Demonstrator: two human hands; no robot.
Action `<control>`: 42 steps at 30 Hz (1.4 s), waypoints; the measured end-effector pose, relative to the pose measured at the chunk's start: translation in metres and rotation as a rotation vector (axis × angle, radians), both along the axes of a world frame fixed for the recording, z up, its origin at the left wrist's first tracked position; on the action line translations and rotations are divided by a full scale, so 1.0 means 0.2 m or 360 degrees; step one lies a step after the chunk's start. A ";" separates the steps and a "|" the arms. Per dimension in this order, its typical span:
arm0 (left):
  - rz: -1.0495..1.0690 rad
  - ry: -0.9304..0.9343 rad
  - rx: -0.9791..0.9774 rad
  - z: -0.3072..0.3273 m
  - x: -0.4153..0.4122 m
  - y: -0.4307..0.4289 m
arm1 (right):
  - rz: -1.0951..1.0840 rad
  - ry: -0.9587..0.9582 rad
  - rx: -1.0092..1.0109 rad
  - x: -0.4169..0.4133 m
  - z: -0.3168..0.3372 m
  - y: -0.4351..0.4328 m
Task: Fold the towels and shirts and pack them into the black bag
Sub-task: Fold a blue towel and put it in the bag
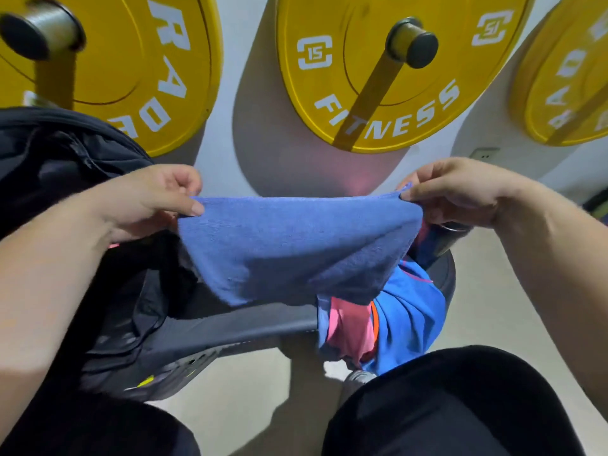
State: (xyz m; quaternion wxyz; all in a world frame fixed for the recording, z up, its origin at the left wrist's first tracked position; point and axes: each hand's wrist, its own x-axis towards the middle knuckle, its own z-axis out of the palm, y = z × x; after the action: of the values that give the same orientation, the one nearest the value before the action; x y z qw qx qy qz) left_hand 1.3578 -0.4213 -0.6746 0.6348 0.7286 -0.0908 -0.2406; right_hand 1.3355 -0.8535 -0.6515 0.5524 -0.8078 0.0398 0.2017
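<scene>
I hold a blue towel (pixel 289 245) stretched out in the air above a dark bench (pixel 243 327). My left hand (pixel 151 199) pinches its top left corner and my right hand (pixel 457 192) pinches its top right corner. The towel hangs down between them, its lower edge over the bench. The black bag (pixel 65 179) lies open at the left, partly behind my left forearm. A pile of bright blue and pink clothes (pixel 388 320) sits on the bench's right end, partly hidden by the towel.
Yellow weight plates (pixel 378 77) hang on pegs on the white wall behind the bench. A dark bottle (pixel 444 238) stands behind my right hand. My knees in black trousers (pixel 444 406) fill the lower frame, with pale floor between them.
</scene>
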 end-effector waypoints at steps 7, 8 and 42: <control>0.0233 -0.0273 0.1209 -0.15 0.13 -0.12 | -0.0253 0.0076 -0.0466 0.18 -0.15 0.13; 0.0272 -0.0360 0.1348 -0.20 0.15 -0.15 | -0.0288 0.0104 -0.0501 0.21 -0.22 0.16; -0.0259 -0.0787 0.1856 -0.93 0.06 -0.14 | 0.0147 -0.0003 -0.0709 0.21 -0.76 0.11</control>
State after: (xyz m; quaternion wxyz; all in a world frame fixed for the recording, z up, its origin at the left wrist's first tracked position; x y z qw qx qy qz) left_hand 1.3690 -0.4501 -0.8596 0.0739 0.9792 -0.1437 -0.1226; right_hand 1.3784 -0.8313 -0.8038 0.3507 -0.9110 0.0457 0.2123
